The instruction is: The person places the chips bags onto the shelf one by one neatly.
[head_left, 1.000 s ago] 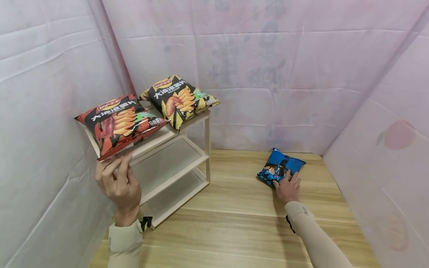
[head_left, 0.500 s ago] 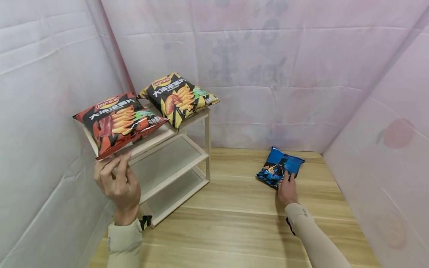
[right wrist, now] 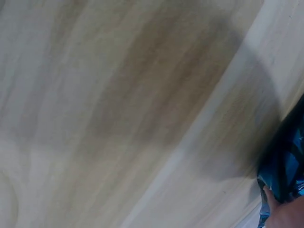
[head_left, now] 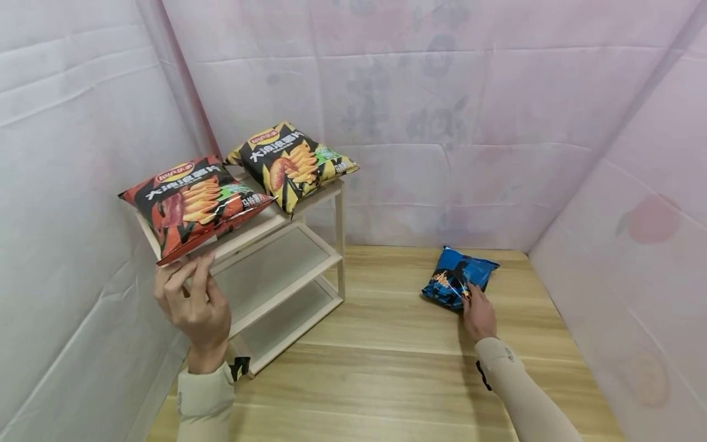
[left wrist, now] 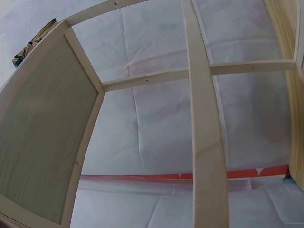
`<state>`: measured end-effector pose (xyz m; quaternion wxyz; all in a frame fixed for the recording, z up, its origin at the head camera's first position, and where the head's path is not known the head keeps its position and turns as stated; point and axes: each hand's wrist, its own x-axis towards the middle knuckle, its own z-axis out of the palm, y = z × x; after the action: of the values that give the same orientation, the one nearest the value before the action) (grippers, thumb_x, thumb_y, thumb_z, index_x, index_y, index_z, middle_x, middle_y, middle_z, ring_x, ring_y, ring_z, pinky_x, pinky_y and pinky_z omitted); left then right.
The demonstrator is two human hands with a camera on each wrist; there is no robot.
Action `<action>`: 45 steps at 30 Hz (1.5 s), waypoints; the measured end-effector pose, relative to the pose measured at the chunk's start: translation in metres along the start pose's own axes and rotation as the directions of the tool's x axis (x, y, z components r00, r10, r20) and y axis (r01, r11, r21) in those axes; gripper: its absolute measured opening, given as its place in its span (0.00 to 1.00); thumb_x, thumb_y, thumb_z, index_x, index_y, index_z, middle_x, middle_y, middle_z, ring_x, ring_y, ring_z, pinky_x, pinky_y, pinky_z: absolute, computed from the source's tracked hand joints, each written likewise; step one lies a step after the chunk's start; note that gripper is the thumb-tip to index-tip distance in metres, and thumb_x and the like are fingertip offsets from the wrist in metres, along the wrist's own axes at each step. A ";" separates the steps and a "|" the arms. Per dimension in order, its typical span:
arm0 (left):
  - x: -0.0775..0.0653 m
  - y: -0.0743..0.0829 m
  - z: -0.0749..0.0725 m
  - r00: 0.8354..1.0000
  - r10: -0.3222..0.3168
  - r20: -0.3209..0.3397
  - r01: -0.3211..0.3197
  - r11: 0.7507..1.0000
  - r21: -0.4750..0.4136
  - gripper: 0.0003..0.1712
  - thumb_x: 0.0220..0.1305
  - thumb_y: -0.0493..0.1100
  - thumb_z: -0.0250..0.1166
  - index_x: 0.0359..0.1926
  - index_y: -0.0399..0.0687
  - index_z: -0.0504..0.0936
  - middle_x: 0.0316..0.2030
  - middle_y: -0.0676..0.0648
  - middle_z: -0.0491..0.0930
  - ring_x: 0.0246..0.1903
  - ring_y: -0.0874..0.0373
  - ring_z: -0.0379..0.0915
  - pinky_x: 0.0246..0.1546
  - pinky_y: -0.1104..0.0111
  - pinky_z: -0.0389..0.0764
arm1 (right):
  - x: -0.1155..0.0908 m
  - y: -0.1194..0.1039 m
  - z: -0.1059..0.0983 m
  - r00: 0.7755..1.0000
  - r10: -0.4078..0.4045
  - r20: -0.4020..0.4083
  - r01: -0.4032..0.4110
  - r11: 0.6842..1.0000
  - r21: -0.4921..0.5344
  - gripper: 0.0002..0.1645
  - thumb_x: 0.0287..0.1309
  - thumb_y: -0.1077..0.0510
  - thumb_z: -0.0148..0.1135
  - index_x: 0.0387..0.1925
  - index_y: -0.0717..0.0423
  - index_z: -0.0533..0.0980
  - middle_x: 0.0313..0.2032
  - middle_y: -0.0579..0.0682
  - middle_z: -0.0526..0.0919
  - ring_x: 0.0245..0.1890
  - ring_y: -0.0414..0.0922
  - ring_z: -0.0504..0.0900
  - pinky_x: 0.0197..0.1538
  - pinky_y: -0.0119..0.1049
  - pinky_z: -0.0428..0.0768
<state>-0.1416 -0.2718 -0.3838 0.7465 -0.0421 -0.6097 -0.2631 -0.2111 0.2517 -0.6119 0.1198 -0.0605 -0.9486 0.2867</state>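
Note:
My left hand (head_left: 193,304) holds the top front corner of a small three-tier wooden shelf rack (head_left: 276,313), its curled fingers right under the lower corner of a red bag of potato chips (head_left: 190,205). That red bag lies on the top tier, with a yellow and black chip bag (head_left: 293,162) beside it. At the right, my right hand (head_left: 479,314) pinches the near edge of a blue chip bag (head_left: 461,276) on the tabletop. In the right wrist view the thumb (right wrist: 270,198) lies against the dark blue bag (right wrist: 285,166).
Pale fabric walls (head_left: 397,123) enclose the wood-grain table (head_left: 375,368) at the back and both sides. The rack stands angled close to the left wall. Its frame bars (left wrist: 204,142) and a grey shelf panel (left wrist: 47,128) fill much of the left wrist view.
My right hand has drawn its spread fingers together at the blue bag's near edge. The blue bag has barely shifted. My left hand has stayed at the rack.

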 end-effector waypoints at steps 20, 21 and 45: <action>-0.005 -0.005 -0.002 1.000 -0.018 0.015 0.018 1.000 0.004 0.15 0.62 0.21 0.67 0.42 0.40 0.92 0.42 0.38 0.81 0.57 0.43 0.75 0.74 0.50 0.71 | -0.017 0.006 -0.010 0.959 -0.263 -0.102 0.267 0.964 0.024 0.28 0.73 0.67 0.60 0.71 0.64 0.72 0.70 0.74 0.73 0.53 0.72 0.86 0.50 0.65 0.85; -0.005 -0.005 -0.002 1.000 -0.018 0.015 0.018 1.000 0.002 0.15 0.62 0.21 0.67 0.42 0.40 0.92 0.42 0.38 0.81 0.57 0.43 0.75 0.74 0.50 0.71 | -0.019 0.005 -0.010 0.957 -0.275 -0.093 0.278 0.960 0.021 0.28 0.72 0.67 0.61 0.71 0.63 0.72 0.70 0.74 0.73 0.50 0.70 0.87 0.48 0.63 0.86; -0.003 -0.006 -0.002 0.999 -0.029 0.024 0.029 1.000 0.003 0.15 0.63 0.22 0.66 0.43 0.40 0.92 0.42 0.38 0.81 0.57 0.43 0.75 0.72 0.54 0.72 | -0.037 0.002 -0.014 0.950 -0.259 0.175 0.262 0.965 0.007 0.32 0.72 0.64 0.62 0.74 0.62 0.68 0.74 0.71 0.69 0.57 0.68 0.84 0.56 0.64 0.84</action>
<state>-0.1431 -0.2770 -0.3883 0.7351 -0.0353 -0.6198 -0.2726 -0.1717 0.2538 -0.6093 0.0729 0.0896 -0.9573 0.2649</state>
